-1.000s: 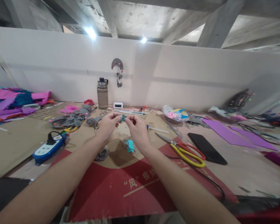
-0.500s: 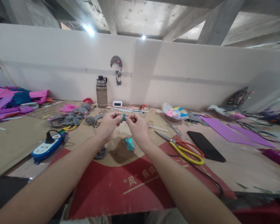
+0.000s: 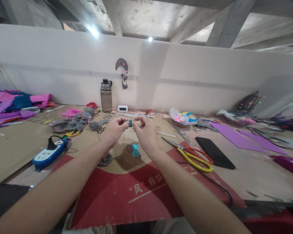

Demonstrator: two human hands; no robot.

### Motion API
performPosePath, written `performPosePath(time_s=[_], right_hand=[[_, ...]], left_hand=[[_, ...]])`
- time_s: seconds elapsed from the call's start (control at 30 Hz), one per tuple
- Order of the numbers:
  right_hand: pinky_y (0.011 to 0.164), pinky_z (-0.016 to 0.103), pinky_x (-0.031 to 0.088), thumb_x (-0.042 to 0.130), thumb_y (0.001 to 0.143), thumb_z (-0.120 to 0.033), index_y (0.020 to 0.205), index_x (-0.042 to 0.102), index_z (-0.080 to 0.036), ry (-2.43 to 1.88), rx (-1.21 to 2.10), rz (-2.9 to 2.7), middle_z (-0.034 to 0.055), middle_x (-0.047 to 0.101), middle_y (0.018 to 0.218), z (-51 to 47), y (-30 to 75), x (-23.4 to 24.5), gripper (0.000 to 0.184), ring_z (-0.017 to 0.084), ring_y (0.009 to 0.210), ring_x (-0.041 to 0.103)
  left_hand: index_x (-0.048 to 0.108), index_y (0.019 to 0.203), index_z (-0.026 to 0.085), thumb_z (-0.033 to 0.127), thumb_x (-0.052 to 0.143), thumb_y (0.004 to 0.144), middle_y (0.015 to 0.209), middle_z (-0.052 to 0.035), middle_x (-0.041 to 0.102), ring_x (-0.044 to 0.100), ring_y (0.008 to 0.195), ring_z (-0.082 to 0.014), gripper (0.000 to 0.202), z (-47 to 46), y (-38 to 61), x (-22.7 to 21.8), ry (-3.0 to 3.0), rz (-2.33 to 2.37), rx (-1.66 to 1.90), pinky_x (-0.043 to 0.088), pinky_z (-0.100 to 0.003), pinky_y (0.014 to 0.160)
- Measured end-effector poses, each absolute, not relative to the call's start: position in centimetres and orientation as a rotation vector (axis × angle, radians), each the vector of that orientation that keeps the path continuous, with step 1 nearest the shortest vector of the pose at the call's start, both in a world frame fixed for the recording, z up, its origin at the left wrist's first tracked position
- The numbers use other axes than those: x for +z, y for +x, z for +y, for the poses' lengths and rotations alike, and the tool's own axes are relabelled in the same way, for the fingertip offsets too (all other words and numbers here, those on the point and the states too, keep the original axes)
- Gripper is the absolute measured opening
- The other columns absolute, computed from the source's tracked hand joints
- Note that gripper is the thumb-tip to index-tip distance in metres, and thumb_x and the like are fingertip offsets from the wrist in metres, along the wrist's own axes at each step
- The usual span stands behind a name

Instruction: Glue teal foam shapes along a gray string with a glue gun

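Observation:
Both of my hands are raised above the cardboard-covered table, fingertips meeting. My left hand (image 3: 114,129) and my right hand (image 3: 146,131) each pinch a small teal piece (image 3: 130,123) held between them. Below the hands, a teal cut-out shape (image 3: 135,150) lies on the cardboard (image 3: 127,195), with a grey coil (image 3: 106,160) to its left.
Yellow-and-red scissors (image 3: 194,157) and a black phone (image 3: 215,148) lie to the right. A blue-and-white power strip (image 3: 48,153) sits at left, a water bottle (image 3: 106,96) against the back wall. Purple sheets (image 3: 236,137), grey felt pieces (image 3: 70,123) and pink material (image 3: 17,102) are scattered about.
My hands have drawn slightly closer together around the teal piece; the view has shifted a little upward.

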State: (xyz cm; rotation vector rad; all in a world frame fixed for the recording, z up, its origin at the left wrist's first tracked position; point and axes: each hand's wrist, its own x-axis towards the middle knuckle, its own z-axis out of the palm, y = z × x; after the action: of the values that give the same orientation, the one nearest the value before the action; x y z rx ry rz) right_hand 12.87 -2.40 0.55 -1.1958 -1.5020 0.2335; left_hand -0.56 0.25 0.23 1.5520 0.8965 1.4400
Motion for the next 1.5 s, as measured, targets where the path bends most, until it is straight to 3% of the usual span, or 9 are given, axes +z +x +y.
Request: performPosePath(time_s=[0.2, 0.37, 0.6, 0.97, 1.2, 1.5], right_hand=[[0.066, 0.028, 0.037, 0.052, 0.079, -0.034, 0.087, 0.068, -0.022, -1.211, 0.189, -1.607, 0.0031, 0.055, 0.081, -2.9, 13.1, 0.7, 0.021, 0.015, 0.069, 0.048], [0.065, 0.026, 0.037, 0.050, 0.077, -0.031, 0.077, 0.065, -0.020, -1.209, 0.245, -1.588, 0.0016, 0.058, 0.077, -2.8, 13.2, 0.6, 0.018, 0.014, 0.068, 0.048], [0.054, 0.023, 0.033, 0.050, 0.073, -0.032, 0.071, 0.060, -0.018, -1.187, 0.569, -1.469, -0.0027, 0.053, 0.061, -2.4, 13.7, 0.6, 0.017, 0.011, 0.055, 0.043], [0.057, 0.023, 0.034, 0.050, 0.073, -0.031, 0.072, 0.061, -0.019, -1.182, 0.476, -1.510, -0.0024, 0.055, 0.062, -2.4, 13.8, 0.0, 0.016, 0.012, 0.057, 0.043], [0.050, 0.022, 0.030, 0.052, 0.071, -0.031, 0.069, 0.059, -0.017, -1.139, 0.637, -1.447, -0.0033, 0.051, 0.057, -2.5, 13.5, 0.2, 0.016, 0.010, 0.051, 0.039], [0.050, 0.022, 0.030, 0.052, 0.069, -0.032, 0.069, 0.058, -0.017, -1.143, 0.635, -1.435, -0.0040, 0.049, 0.056, -2.9, 13.6, 0.6, 0.016, 0.009, 0.050, 0.038]], left_hand=[[0.062, 0.068, 0.016, 0.029, 0.062, 0.068, 0.059, 0.0022, 0.051, 0.040, 0.054, -0.0095, 0.013, 0.3, -0.7, 0.2, 1.591, 0.911, 1.363, 0.029, -0.024, 0.053], [0.061, 0.066, 0.015, 0.031, 0.066, 0.066, 0.058, 0.0016, 0.051, 0.041, 0.053, -0.0090, 0.016, 0.0, -0.5, 0.5, 1.501, 0.852, 1.296, 0.031, -0.023, 0.052], [0.063, 0.075, 0.014, 0.028, 0.068, 0.066, 0.067, -0.0023, 0.057, 0.051, 0.059, -0.0104, 0.018, -1.0, -0.8, 1.6, 1.250, 0.701, 1.152, 0.039, -0.023, 0.055], [0.064, 0.072, 0.015, 0.026, 0.068, 0.064, 0.064, 0.0001, 0.057, 0.051, 0.057, -0.0094, 0.014, -0.7, -0.6, 0.9, 1.405, 0.794, 1.218, 0.037, -0.023, 0.054], [0.064, 0.070, 0.015, 0.029, 0.068, 0.066, 0.063, 0.0001, 0.056, 0.050, 0.056, -0.0090, 0.016, -0.3, -0.6, 0.6, 1.414, 0.813, 1.215, 0.036, -0.023, 0.053], [0.063, 0.075, 0.016, 0.032, 0.068, 0.068, 0.049, 0.0047, 0.043, 0.031, 0.041, -0.0044, 0.018, -0.8, -0.9, 1.4, 1.449, 0.805, 1.170, 0.017, -0.020, 0.040]])
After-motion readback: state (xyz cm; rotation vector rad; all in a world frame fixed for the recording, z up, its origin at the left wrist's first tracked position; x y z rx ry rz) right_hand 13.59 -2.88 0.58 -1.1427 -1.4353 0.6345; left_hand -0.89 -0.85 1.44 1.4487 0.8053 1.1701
